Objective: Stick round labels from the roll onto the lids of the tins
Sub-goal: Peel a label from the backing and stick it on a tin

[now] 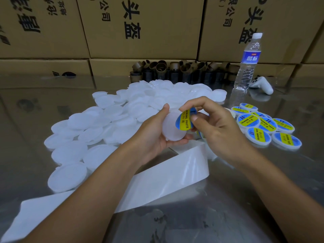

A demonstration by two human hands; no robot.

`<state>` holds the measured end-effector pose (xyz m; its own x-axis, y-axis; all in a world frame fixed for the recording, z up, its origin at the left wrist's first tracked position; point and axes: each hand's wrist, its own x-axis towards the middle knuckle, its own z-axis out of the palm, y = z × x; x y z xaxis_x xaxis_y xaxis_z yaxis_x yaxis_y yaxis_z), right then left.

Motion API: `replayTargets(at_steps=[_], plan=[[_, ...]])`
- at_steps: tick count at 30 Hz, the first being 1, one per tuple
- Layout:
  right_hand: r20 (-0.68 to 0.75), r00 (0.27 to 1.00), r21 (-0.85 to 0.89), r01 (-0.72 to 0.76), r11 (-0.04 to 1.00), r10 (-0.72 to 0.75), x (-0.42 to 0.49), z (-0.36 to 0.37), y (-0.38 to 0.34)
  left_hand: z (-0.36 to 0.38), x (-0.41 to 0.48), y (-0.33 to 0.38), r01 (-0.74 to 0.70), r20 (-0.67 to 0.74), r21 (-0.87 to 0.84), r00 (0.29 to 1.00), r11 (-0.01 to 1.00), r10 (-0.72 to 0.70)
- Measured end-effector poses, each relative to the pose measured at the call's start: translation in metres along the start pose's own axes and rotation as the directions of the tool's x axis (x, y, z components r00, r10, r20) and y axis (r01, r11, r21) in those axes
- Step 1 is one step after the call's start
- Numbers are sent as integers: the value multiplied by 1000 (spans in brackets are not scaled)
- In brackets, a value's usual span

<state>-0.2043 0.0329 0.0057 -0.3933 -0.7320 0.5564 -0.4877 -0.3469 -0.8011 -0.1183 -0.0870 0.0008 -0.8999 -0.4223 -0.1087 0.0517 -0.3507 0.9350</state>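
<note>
L hand point(157, 135) holds a blank white lid point(172, 128) up off the tabletop point(35, 106), centre of scene. Its fingers point(177, 142) curl under the lid's near edge and the thumb rests on the far edge, so it's a firm grip. R hand point(215, 127) pinches a round blue/yellow label point(185, 120), thumb and forefinger narrow on its right side, other fingers loosely curled. The label is tilted and its left edge overlaps the lid's right part; can't tell if it's stuck down yet. Printed "SOLDERING PASTE" on the yellow band.

Bare white backing strip point(157, 181) runs from under the hands to the near-left corner, lying on the tabletop below both forearms.

Left & far of the hands: big heap of blank lids point(105, 120), overlapping. Right: cluster of labelled lids point(266, 127), touching each other, approx. a dozen.

Far right: clear water bottle point(247, 64), upright, with a white controller point(263, 84) just beside it. Far centre: row of brown cardboard cores point(175, 71) against stacked cartons point(149, 27).
</note>
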Motion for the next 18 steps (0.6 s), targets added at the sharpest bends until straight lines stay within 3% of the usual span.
replayTargets(at_steps=[4, 18], plan=[[27, 999, -102, -32, 994, 35, 0, 2, 3, -1, 0, -2, 7, 9, 18, 1000, 1000, -7], [66, 996, -489, 78, 869, -52, -7, 11, 5, 0, 0, -2, 37, 46, 35, 998, 999, -38]])
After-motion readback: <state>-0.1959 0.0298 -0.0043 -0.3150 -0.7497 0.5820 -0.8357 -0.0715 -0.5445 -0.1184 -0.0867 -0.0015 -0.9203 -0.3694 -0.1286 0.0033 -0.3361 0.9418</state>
